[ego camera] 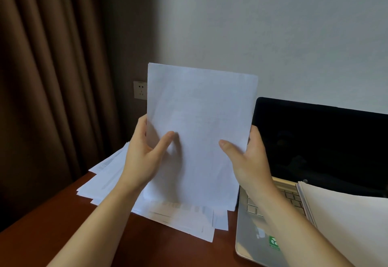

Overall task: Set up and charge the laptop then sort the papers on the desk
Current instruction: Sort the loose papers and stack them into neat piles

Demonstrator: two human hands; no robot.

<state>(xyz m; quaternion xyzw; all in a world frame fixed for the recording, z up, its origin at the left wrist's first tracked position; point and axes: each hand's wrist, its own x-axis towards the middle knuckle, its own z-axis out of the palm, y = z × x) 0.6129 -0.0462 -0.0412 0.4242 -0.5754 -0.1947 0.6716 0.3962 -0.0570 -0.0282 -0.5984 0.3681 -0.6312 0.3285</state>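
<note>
I hold a stack of white sheets point(199, 124) upright above the desk. My left hand point(144, 153) grips its left edge, thumb on the front. My right hand point(249, 155) grips the right edge the same way. Under the stack, a loose fan of printed papers point(184, 218) lies spread on the brown desk point(136, 245). To the right stands an open laptop point(315, 140) with a dark screen and a silver base. Another pile of white paper point(346, 214) rests on the right part of its keyboard.
A wall socket point(140, 90) sits on the wall left of the held sheets, with nothing plugged in. Brown curtains point(52, 77) hang at the left. The desk's left edge runs diagonally at the lower left. A green sticker point(274, 242) marks the laptop's palm rest.
</note>
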